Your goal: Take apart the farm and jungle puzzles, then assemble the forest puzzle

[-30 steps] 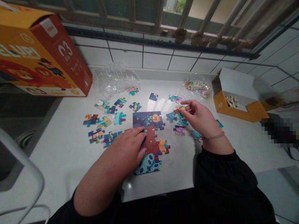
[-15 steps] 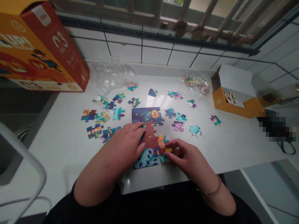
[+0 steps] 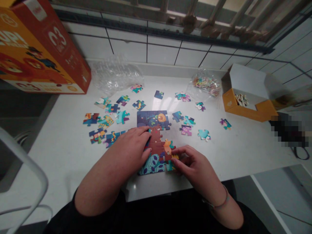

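Note:
A partly joined jigsaw puzzle [image 3: 156, 143] lies on the white counter, showing a brown animal, dark blue sky and teal leaves. My left hand [image 3: 134, 146] rests flat over its left side, fingers stretched out, and hides that part. At the lower right edge, my right hand [image 3: 191, 161] pinches a teal and yellow puzzle piece [image 3: 171, 166] between thumb and fingers, against the joined part. Right of the puzzle lie loose pieces, among them a purple piece [image 3: 186, 130] and a light teal piece [image 3: 204, 134].
Several loose pieces [image 3: 106, 121] are spread on the left. Behind are a crumpled clear plastic bag [image 3: 117, 78] and a bag of pieces [image 3: 206, 85]. A large orange box [image 3: 73, 55] stands back left; an open yellow box [image 3: 246, 109] sits at right. A white tube [image 3: 41, 175] rises at left.
The pinched piece sits slightly closer to the joined puzzle, its gap narrower. My right hand has shifted a little left; my left hand stays put. The camera view has tilted slightly.

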